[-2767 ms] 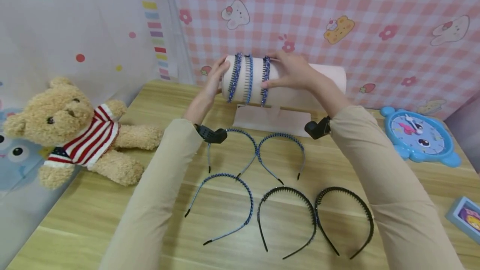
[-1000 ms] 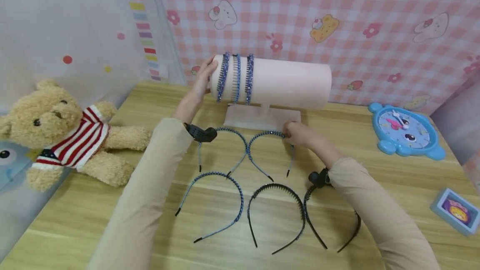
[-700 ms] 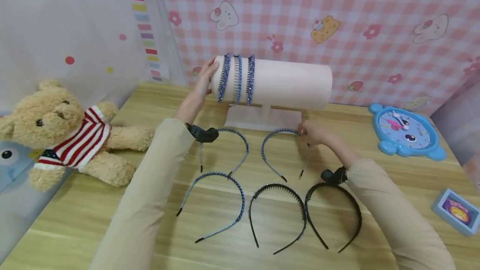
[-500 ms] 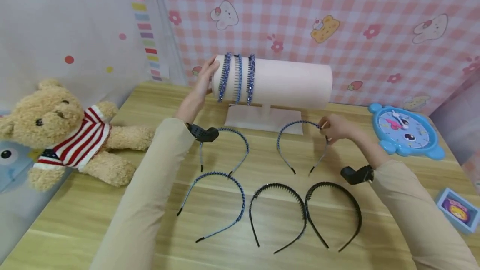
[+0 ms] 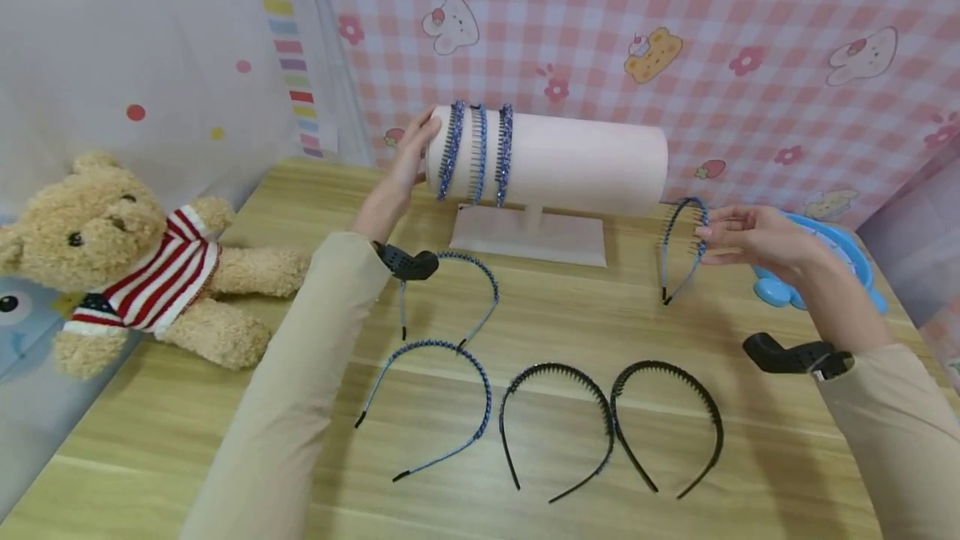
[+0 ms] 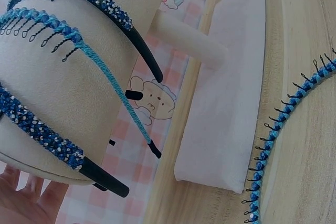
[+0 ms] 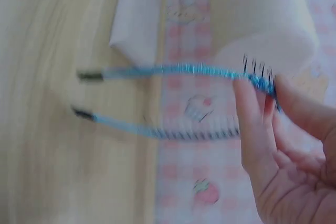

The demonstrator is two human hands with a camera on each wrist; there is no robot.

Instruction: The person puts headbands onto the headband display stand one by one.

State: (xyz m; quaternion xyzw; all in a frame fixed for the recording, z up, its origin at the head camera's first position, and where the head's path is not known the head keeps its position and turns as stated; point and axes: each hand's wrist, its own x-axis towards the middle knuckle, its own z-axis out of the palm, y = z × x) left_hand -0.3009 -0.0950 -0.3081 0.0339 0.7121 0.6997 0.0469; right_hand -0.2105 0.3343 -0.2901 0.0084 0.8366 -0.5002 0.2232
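My left hand (image 5: 408,152) holds the left end of a pale pink, roll-shaped headband stand (image 5: 592,165); part of the fingers is hidden behind that end. Several headbands sit round the roll's left half: two with blue glitter, like this sparkly headband (image 6: 47,129), and a light-blue wrapped headband (image 6: 100,66) between them. Right of the stand, my right hand (image 5: 757,236) pinches one side of another blue wrapped headband (image 7: 199,69) between thumb and fingers. This headband hangs above the table, its tips pointing down and its comb teeth showing.
On the table lie two more blue headbands (image 5: 489,390) and two black headbands (image 5: 606,407), at the front. A teddy bear (image 5: 142,265) is at left. The blue toy clock (image 5: 780,292) at right is partly hidden by my right arm. A checked cloth (image 5: 570,23) hangs behind.
My right hand has left the roll, taken a blue headband from the table, and lifted it rightward, turning it edge-on. The left hand remains at the stand's end.
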